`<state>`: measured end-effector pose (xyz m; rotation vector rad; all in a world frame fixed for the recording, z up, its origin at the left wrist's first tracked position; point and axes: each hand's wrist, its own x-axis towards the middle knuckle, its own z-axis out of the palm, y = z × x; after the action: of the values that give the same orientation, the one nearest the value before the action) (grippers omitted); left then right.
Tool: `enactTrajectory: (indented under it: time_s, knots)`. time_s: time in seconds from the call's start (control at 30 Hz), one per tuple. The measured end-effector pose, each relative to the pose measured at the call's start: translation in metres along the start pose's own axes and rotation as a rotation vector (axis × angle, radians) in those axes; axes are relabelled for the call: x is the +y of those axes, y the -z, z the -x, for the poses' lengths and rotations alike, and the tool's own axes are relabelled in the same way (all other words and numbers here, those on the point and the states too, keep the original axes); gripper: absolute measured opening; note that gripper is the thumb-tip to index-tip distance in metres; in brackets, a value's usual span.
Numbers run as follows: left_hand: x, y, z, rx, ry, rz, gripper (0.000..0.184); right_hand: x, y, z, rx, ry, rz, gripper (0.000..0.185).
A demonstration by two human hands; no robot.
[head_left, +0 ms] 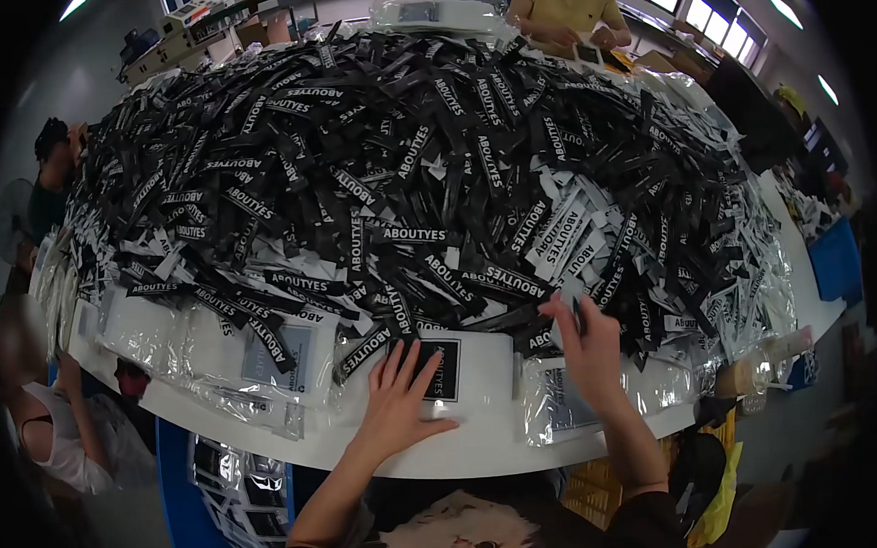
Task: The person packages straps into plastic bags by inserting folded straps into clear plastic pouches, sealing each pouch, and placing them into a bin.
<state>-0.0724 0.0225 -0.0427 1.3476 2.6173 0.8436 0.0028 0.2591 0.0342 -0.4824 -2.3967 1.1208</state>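
Observation:
My left hand [397, 408] lies with fingers spread on a flat white packet [485, 374]. A black label [444, 370] printed ABOUTYES shows on that packet, just right of the fingers. My right hand [591, 351] is at the front edge of the pile of black and white printed strips [406, 159], its fingers bent together. Something dark and greyish shows between those fingertips, too small to identify. Under the right wrist lies a clear plastic-wrapped packet [549, 405].
More clear-wrapped packets [258, 362] line the table's front left edge. A blue bin [214, 494] with packets stands below on the left, a yellow crate [601, 491] below right. A person in yellow [569, 9] works across the table; other people are on the left.

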Motion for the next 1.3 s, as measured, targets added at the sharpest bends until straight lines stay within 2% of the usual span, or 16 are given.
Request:
enactTrajectory:
  time_s: [0.03, 0.17, 0.27, 0.37, 0.43, 0.5, 0.57, 0.67, 0.73, 0.8, 0.83, 0.93, 1.03, 1.13, 1.2, 1.3]
  knots:
    - [-0.002, -0.004, 0.002, -0.007, -0.001, 0.008, 0.078, -0.002, -0.005, 0.017, 0.038, -0.014, -0.290, 0.013]
    - [-0.004, -0.005, 0.008, 0.056, 0.013, 0.066, 0.063, 0.005, -0.039, 0.090, -0.008, -0.226, -0.690, 0.007]
    - [-0.012, 0.004, 0.008, 0.002, -0.017, 0.144, 0.048, 0.028, -0.069, 0.125, 0.093, -0.267, -0.495, 0.007]
    - [-0.022, -0.002, 0.012, 0.188, 0.170, 0.315, 0.029, 0.019, -0.082, 0.148, 0.350, -0.067, -0.965, 0.006]
    - [-0.014, 0.004, 0.015, 0.271, 0.320, 0.401, 0.020, 0.017, -0.082, 0.145, 0.397, 0.121, -0.811, 0.005]
    - [0.007, 0.008, 0.014, 0.339, 0.403, 0.482, 0.017, 0.032, -0.084, 0.151, 0.010, 0.051, -0.413, 0.008]
    - [0.033, 0.006, 0.008, 0.652, 0.062, 0.343, 0.028, 0.037, -0.087, 0.155, 0.004, 0.038, -0.428, 0.013]
    - [0.054, 0.002, 0.019, 0.435, -0.208, 0.265, 0.040, 0.031, -0.078, 0.158, -0.181, -0.103, -0.335, 0.007]
    - [0.056, -0.006, 0.031, 0.379, -0.211, 0.243, 0.039, 0.020, -0.075, 0.159, 0.193, -0.564, -1.056, 0.008]
    - [0.052, -0.012, 0.043, 0.313, -0.198, 0.187, 0.038, 0.033, -0.051, 0.153, 0.154, -0.406, -0.704, 0.008]
    - [0.047, -0.014, 0.052, 0.304, -0.202, 0.191, 0.038, 0.031, -0.043, 0.147, 0.173, -0.647, -1.407, 0.008]
    - [0.045, -0.008, 0.060, 0.196, -0.205, 0.165, 0.037, 0.019, -0.023, 0.135, -0.347, -0.555, -0.400, 0.025]
    - [0.055, 0.009, 0.062, -0.144, 0.073, 0.653, 0.046, -0.003, -0.025, 0.123, -0.460, -0.493, -0.366, 0.034]
    - [0.052, -0.001, 0.069, -0.152, 0.369, 0.800, 0.037, -0.007, -0.052, 0.126, -0.612, -0.310, -0.389, 0.042]
    - [0.050, -0.001, 0.066, -0.072, 0.322, 0.635, 0.025, -0.016, -0.061, 0.121, -0.617, -0.354, -0.461, 0.037]
    - [0.045, 0.001, 0.063, 0.054, 0.516, 1.150, 0.017, -0.012, -0.064, 0.118, -0.476, -0.385, -0.667, 0.033]
